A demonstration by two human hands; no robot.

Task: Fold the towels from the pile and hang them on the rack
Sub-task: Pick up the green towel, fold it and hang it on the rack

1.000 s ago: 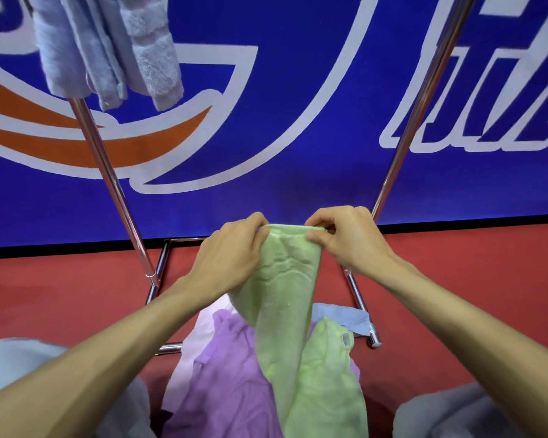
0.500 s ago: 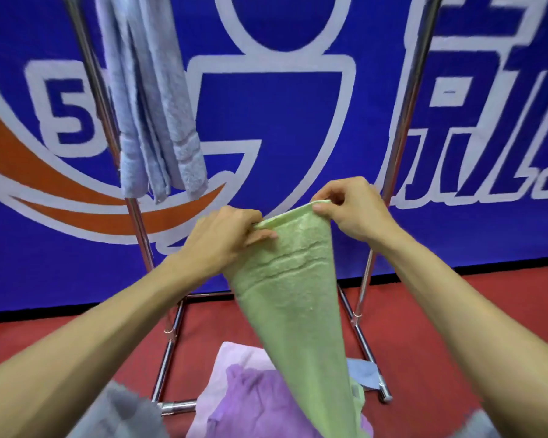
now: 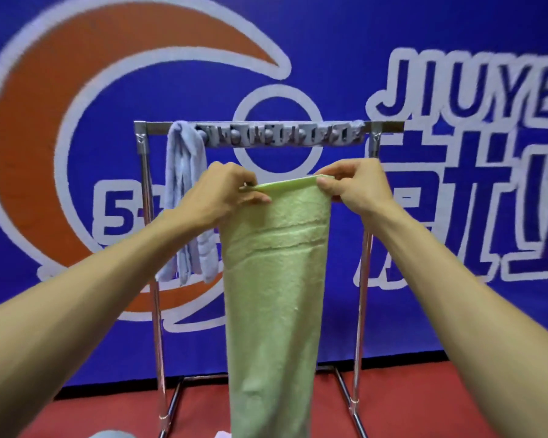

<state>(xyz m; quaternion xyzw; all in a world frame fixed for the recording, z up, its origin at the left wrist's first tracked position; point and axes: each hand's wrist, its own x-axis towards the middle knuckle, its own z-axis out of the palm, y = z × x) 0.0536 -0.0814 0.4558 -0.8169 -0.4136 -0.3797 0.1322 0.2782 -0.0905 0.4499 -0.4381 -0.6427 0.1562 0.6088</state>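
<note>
In the head view, the long pale green terry towel [image 3: 276, 279] hangs lengthwise in front of the tall chrome metal rack [image 3: 389, 125]. Its top edge sits a little below the top bar and its lower end runs out of the bottom of the picture. The left hand [image 3: 222, 191] pinches the left corner of the top edge between thumb and curled fingers. The right hand [image 3: 350, 184] pinches the right corner the same way, and the edge is stretched taut between them. Held so, the towel looks already folded into a narrow strip. I judge that keeping it flat and level under the bar lets it be lifted over in one move.

On the bar, a grey-blue terry towel [image 3: 184, 197] is draped near the left post, its tails partly behind the left forearm. A grey strip of clips or pegs [image 3: 279, 137], too blurred to tell which, runs along the middle of the bar, right where the green towel would go, and may crowd it. Behind stands a blue printed banner [image 3: 456, 42] above a red floor [image 3: 92, 415]. Slivers of cloth at the bottom edge may be the pile, but too little shows to say.
</note>
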